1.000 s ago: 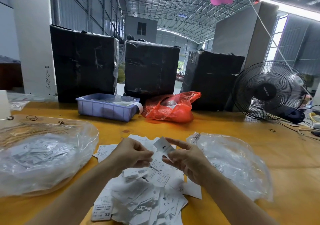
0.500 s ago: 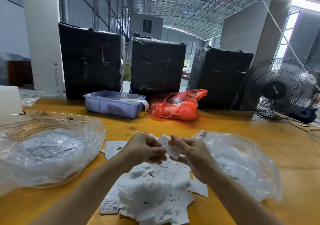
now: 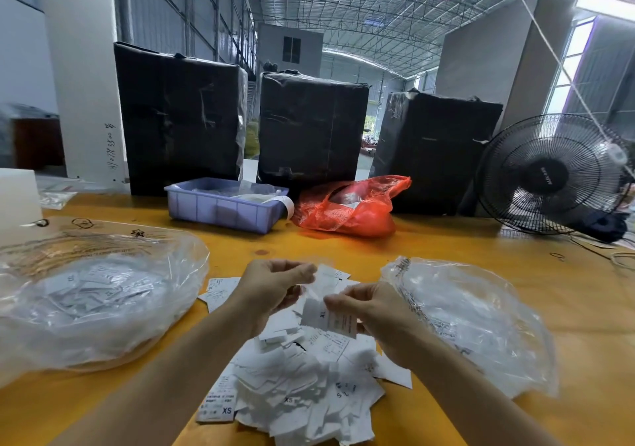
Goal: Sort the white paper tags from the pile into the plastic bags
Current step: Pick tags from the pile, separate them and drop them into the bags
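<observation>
A pile of white paper tags [image 3: 302, 387] lies on the yellow table in front of me, some marked XS and S. My right hand [image 3: 374, 311] pinches a white tag marked XL [image 3: 330, 320] just above the pile. My left hand [image 3: 275, 287] hovers beside it with curled fingers pinching blurred white tags [image 3: 324, 274]. A clear plastic bag [image 3: 96, 294] holding several tags lies to the left. Another clear plastic bag [image 3: 481, 322] with tags lies to the right, close to my right wrist.
At the back of the yellow table [image 3: 515, 256] stand a lilac plastic bin [image 3: 223, 205], a red plastic bag [image 3: 347, 210], three black-wrapped boxes [image 3: 309, 129] and a black fan [image 3: 553, 174]. Cables [image 3: 618, 256] lie at the far right edge.
My right hand has lowered the XL tag from in front of me toward the pile. My left hand has stayed close beside it. The camera has shifted slightly.
</observation>
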Demonstrator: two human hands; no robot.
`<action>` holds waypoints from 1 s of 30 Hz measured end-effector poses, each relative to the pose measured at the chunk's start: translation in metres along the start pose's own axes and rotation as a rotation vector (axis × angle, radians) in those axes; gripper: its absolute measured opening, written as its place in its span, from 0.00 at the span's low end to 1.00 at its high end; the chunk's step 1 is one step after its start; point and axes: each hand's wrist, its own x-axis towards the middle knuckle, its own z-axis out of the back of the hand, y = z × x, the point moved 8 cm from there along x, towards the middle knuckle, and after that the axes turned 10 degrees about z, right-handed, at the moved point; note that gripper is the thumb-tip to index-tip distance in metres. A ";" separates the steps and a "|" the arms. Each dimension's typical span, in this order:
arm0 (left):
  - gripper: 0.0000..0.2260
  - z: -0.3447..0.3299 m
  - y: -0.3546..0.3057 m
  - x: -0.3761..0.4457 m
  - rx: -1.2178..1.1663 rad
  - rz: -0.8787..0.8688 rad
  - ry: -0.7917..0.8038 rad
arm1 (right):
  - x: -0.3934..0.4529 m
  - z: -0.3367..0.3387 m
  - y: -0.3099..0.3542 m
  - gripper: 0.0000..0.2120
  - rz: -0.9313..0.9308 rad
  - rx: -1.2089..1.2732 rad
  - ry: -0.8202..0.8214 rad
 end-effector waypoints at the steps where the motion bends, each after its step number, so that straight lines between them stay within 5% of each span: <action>1: 0.05 -0.002 0.002 0.000 -0.041 0.000 0.003 | -0.001 -0.004 0.001 0.09 0.006 -0.010 0.028; 5: 0.04 -0.009 0.004 -0.001 -0.088 -0.022 0.035 | -0.001 -0.002 0.011 0.15 0.082 -0.096 0.013; 8: 0.04 -0.008 0.003 -0.002 -0.019 -0.032 0.039 | 0.001 0.027 0.023 0.07 0.173 -0.159 -0.170; 12: 0.03 -0.009 0.003 -0.002 0.019 -0.030 0.048 | 0.002 0.053 0.030 0.12 0.242 -0.030 -0.318; 20: 0.17 -0.010 0.001 -0.004 0.052 -0.066 0.027 | -0.002 0.047 0.046 0.11 0.444 -0.163 -0.350; 30: 0.15 -0.016 -0.006 -0.008 0.238 -0.170 0.043 | -0.001 0.040 0.047 0.10 0.500 -0.271 -0.310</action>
